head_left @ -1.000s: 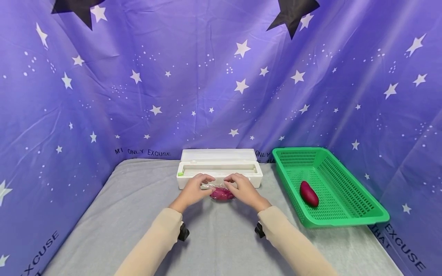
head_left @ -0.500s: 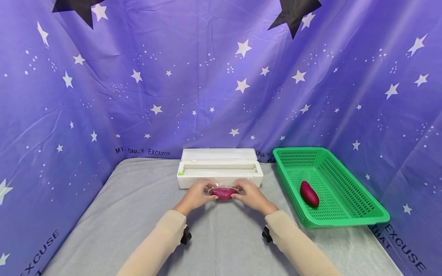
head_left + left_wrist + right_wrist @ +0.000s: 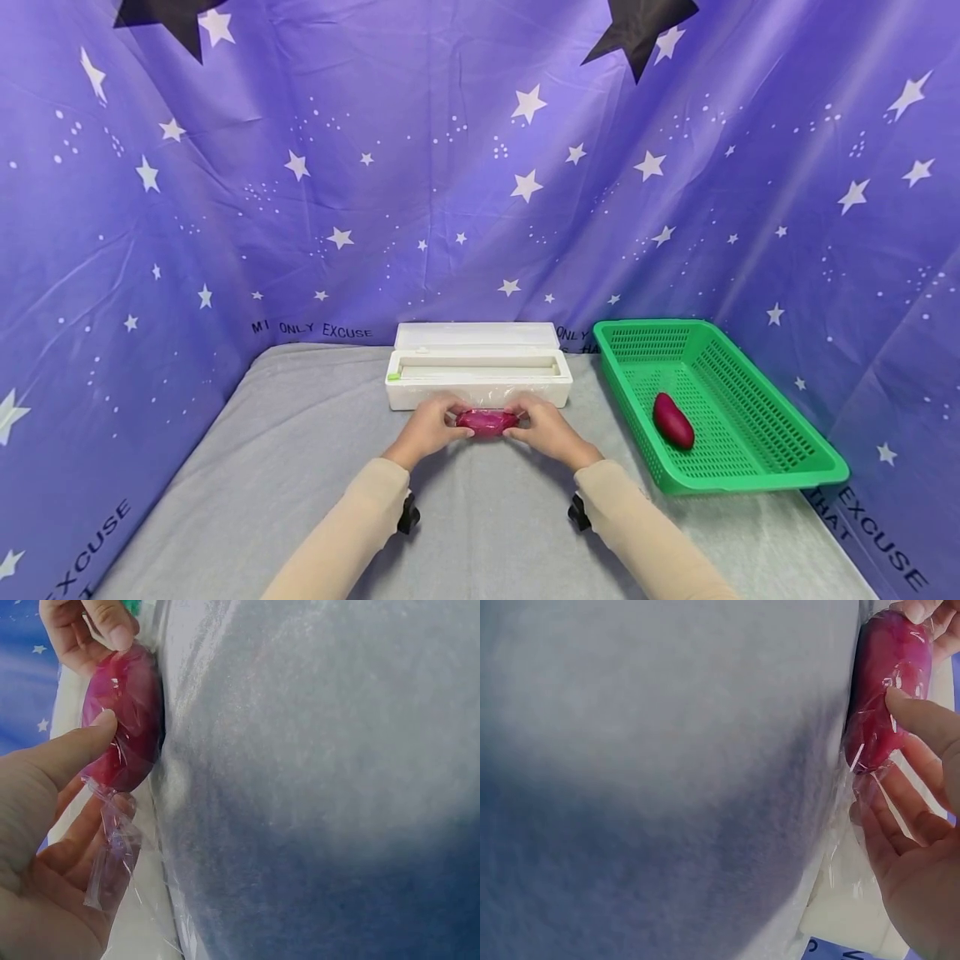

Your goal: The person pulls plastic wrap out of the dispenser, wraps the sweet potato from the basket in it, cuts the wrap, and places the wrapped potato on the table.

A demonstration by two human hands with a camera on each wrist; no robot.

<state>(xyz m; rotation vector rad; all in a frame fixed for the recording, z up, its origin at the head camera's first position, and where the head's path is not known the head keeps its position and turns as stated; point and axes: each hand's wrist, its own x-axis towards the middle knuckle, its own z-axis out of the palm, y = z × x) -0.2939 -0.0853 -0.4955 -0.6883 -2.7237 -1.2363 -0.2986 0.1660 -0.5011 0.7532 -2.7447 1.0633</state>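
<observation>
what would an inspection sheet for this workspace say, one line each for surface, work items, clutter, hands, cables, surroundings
surface: gray cloth, under the box and basket
work items: red item covered in clear film that trails at its ends; white box behind it, lid raised; green basket to the right, with a second red item lying in it
clutter: nothing seen
hands: left hand and right hand hold opposite ends of the film-covered item; a dark device at each wrist
cables: nothing seen
surroundings: purple star-print curtain at the back and both sides
</observation>
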